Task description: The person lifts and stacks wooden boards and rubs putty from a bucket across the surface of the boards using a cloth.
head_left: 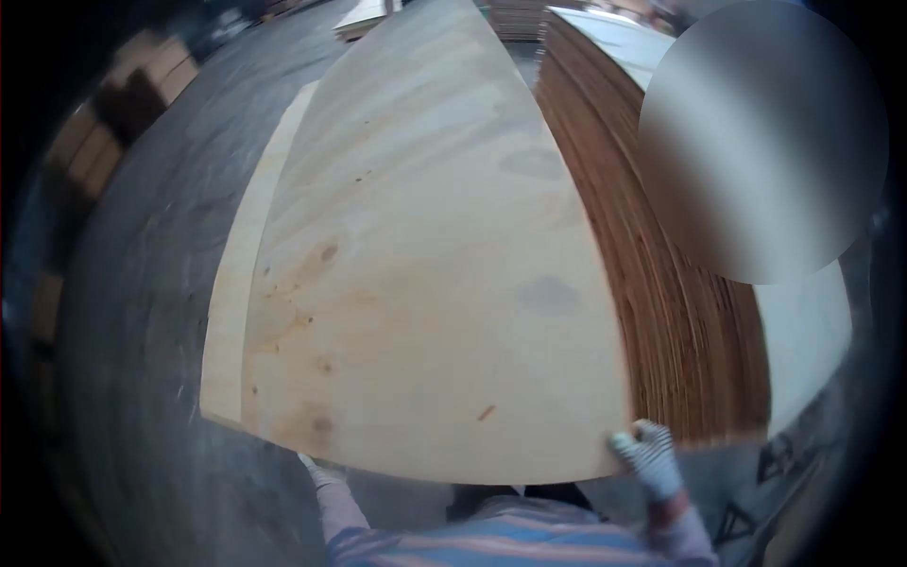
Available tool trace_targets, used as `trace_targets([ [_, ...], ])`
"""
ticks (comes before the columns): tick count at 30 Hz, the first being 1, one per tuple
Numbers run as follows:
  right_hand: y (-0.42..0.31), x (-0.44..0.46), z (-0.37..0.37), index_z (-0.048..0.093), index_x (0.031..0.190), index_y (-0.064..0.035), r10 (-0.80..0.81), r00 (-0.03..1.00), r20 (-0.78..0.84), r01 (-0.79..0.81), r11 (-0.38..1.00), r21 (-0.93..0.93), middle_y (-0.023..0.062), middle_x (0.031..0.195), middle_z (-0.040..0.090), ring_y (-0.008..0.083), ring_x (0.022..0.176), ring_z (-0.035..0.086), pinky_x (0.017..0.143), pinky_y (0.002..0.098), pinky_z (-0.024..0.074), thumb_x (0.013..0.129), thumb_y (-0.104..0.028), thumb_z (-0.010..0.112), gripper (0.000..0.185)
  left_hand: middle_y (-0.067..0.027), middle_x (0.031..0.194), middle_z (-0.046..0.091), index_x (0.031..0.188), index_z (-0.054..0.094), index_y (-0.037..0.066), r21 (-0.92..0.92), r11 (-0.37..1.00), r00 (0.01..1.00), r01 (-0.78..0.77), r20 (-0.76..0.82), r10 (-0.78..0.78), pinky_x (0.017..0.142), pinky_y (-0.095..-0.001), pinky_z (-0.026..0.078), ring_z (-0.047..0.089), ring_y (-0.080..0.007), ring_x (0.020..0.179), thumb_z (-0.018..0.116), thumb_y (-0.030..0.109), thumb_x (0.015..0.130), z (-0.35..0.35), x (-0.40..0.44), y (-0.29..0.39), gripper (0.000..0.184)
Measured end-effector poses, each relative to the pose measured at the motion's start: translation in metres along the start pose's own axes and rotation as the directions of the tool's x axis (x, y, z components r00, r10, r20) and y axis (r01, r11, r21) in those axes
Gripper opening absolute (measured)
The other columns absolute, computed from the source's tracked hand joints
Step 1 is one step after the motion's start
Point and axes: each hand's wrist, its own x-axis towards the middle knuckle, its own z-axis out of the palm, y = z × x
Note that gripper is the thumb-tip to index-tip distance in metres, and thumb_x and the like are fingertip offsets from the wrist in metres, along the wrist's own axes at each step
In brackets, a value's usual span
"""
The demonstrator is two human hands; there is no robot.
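A large pale plywood sheet (pixel 425 283) with knots and small dark marks stretches away in front of me. My right hand (pixel 654 460), in a striped glove, grips its near right corner, with the thumb on the top face. At the near edge toward the left, my left hand (pixel 323 471) is closed on the sheet, its fingers mostly hidden underneath. Another pale sheet (pixel 227 321) shows along the left side below the one I hold.
Close on the right stands a tall stack of brown-edged boards (pixel 680 350) with a pale top. A blurred round patch (pixel 765 142) covers part of that side. Stacked boxes or blocks (pixel 90 146) line the far left, beyond the grey floor (pixel 151 312).
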Motion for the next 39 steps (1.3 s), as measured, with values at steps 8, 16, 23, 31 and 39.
trace_targets([
  [8,0.009,-0.025,0.108,0.059,0.082,-0.0056,-0.257,0.741,-0.620,0.063,0.946,-0.317,0.0204,0.069,0.059,0.0380,0.067,0.062,0.062,0.0455,0.0470,0.094,-0.022,0.049,0.023,-0.0089,0.118,0.059,0.130,0.048,0.010,0.578,0.813,0.992,0.066,-0.128,0.011,0.086,-0.0442,0.050,0.058,-0.0269,0.102,0.045,0.057,0.092,0.139,0.084,0.076,0.061],
  [16,0.284,0.138,0.257,0.069,0.086,-0.0103,-0.013,0.887,-0.461,-0.077,0.982,-0.175,0.0183,0.089,0.067,0.0371,0.083,0.065,0.077,0.0487,0.0496,0.098,-0.042,0.029,0.052,-0.0085,0.117,0.059,0.130,0.049,0.009,0.880,0.400,0.960,-0.257,0.280,0.002,0.087,-0.0425,0.050,0.058,-0.0261,0.102,0.044,0.058,0.092,0.372,0.075,-0.001,0.062],
  [23,0.321,0.216,0.396,0.066,0.107,-0.0004,0.392,0.919,0.029,-0.378,0.861,0.339,0.0275,0.112,0.061,0.0437,0.111,0.055,0.100,0.0486,0.0388,0.095,-0.057,0.020,0.074,-0.0083,0.116,0.059,0.130,0.049,0.008,0.910,0.220,0.935,-0.351,0.328,0.133,0.088,-0.0410,0.049,0.057,-0.0253,0.102,0.044,0.059,0.092,0.474,0.051,-0.142,0.063],
  [31,0.342,0.082,0.315,0.058,0.120,-0.0014,0.220,0.901,0.373,-0.433,0.490,0.757,0.0132,0.111,0.066,0.0281,0.095,0.062,0.082,0.0428,0.0475,0.093,-0.065,0.021,0.078,-0.0080,0.115,0.060,0.129,0.049,0.007,0.938,0.096,0.941,-0.334,0.326,0.093,0.088,-0.0393,0.048,0.057,-0.0245,0.102,0.043,0.060,0.092,0.460,-0.071,-0.230,0.065],
  [39,0.388,0.055,0.233,0.063,0.091,-0.0152,-0.680,0.537,0.498,-0.810,-0.253,0.528,0.0043,0.068,0.061,0.0133,0.050,0.056,0.044,0.0295,0.0428,0.093,-0.063,0.036,0.055,-0.0077,0.115,0.060,0.129,0.049,0.006,0.978,0.187,0.880,-0.089,0.165,-0.444,0.089,-0.0376,0.047,0.057,-0.0236,0.101,0.043,0.060,0.092,0.364,-0.104,-0.364,0.066],
])
